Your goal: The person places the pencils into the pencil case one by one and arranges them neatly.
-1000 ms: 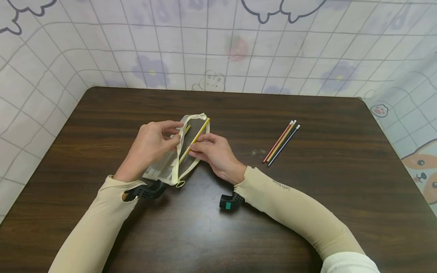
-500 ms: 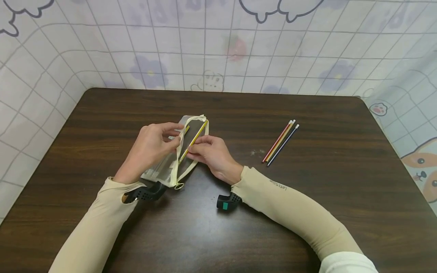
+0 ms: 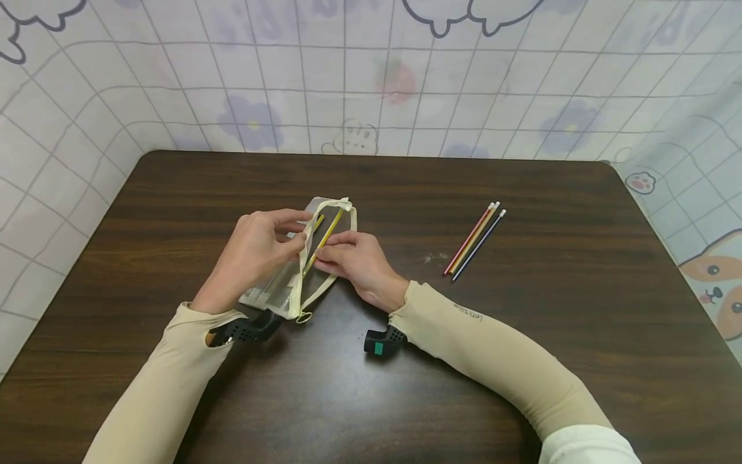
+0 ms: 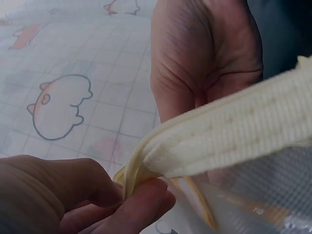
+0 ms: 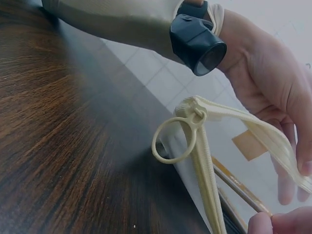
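My left hand (image 3: 261, 248) pinches one side of the cream zipper tape (image 4: 229, 131) of a clear pencil pouch (image 3: 278, 288). The pouch mouth is spread apart and faces right. At that mouth, my right hand (image 3: 362, 267) pinches a yellow pencil (image 3: 330, 231) between thumb and fingers. The pencil slants within the zipper opening, its lower end going into the pouch. Another yellow piece (image 3: 319, 222) shows behind the tape, mostly hidden. In the right wrist view, a ring-shaped zipper pull (image 5: 174, 140) hangs at the near corner, and the pencil reaches the right fingertips.
To the right on the dark wooden table (image 3: 551, 258) lie a red pencil (image 3: 468, 239), a gold pencil (image 3: 476, 237) and a dark blue pencil (image 3: 480, 245), side by side with white ends away. A grid-patterned curtain (image 3: 359, 84) surrounds the back and sides.
My right hand has moved slightly left and the yellow pencil has sunk a little deeper into the pouch. My left hand has kept its grip on the zipper edge.
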### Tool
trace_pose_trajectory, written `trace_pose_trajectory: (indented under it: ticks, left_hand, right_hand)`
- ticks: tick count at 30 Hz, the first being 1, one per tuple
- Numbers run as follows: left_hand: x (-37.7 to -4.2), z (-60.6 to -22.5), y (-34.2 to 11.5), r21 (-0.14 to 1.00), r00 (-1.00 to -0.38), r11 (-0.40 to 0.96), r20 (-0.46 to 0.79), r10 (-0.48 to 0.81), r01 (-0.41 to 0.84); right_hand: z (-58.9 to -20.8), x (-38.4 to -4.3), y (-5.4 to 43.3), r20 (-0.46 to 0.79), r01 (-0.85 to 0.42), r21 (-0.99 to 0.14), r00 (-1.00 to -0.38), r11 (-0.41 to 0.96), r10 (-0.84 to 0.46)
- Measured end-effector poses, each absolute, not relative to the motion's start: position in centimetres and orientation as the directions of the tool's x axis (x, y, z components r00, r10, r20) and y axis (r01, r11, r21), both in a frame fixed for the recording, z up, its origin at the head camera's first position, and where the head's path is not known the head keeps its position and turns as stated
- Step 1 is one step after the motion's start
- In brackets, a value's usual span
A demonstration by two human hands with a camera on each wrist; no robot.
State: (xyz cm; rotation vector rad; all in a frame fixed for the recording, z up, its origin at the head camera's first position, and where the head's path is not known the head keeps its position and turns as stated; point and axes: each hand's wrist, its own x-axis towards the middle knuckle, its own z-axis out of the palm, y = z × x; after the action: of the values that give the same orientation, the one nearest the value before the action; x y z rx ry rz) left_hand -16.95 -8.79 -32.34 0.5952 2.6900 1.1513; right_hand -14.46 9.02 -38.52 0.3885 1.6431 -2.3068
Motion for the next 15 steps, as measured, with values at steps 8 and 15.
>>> trace_pose_trajectory:
  ticks: [8,15]
  left_hand:
    - [-16.9,-32.1,-8.8,0.726,-0.914,0.621,0.026,0.404,0.296]
    - [-16.9,-32.1,-9.1,0.740,-0.912,0.603,0.035,0.408,0.298]
  right_hand:
    - [-38.2,-14.1,9.3,-0.343,0.350,-0.896,-0.936,-0.271,-0.075]
    - [-37.5,-13.6,10.0,-0.272,0.293,-0.933,-0.954,-0.209,-0.125]
